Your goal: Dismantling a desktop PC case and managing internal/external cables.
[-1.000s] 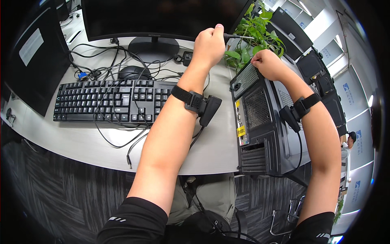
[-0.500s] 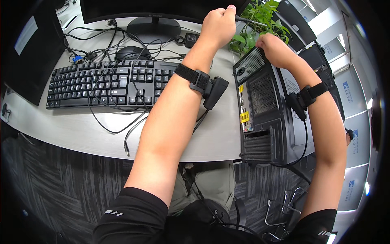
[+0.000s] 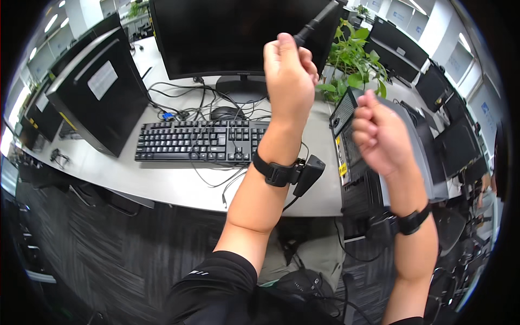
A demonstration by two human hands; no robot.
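The head view looks down and ahead from above and behind your left hand (image 3: 290, 76), near enough that your forearms (image 3: 259, 203) rise from the lower edge. Its wide fisheye reaches the monitor (image 3: 216, 40) beyond that grip, the keyboard (image 3: 197, 142) left of it, and, nearer you, the carpet (image 3: 119, 254).

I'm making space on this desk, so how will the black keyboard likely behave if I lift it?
The keyboard should stay stiff, since it looks like one long, flat slab. Being thin, it's probably light for its size. The loose black cables draped over it may slide off or catch.
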